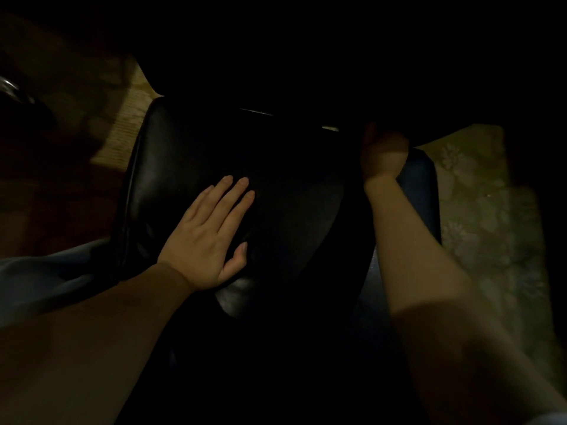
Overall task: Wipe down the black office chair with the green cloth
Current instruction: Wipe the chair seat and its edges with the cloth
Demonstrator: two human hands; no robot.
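The black office chair (171,167) fills the middle of a very dark view, its glossy leather cushion catching a little light at the left edge. My left hand (208,237) lies flat on the cushion, fingers spread, holding nothing. My right hand (383,154) reaches to the chair's far right side and is curled in deep shadow; what it holds is too dark to make out. The green cloth is not visible.
A patterned pale carpet (478,216) shows to the right of the chair. At the upper left lies a light woven mat (129,127) on dark floor, with a dark rounded object (15,93) at the far left edge. Bluish fabric (36,277) sits at the lower left.
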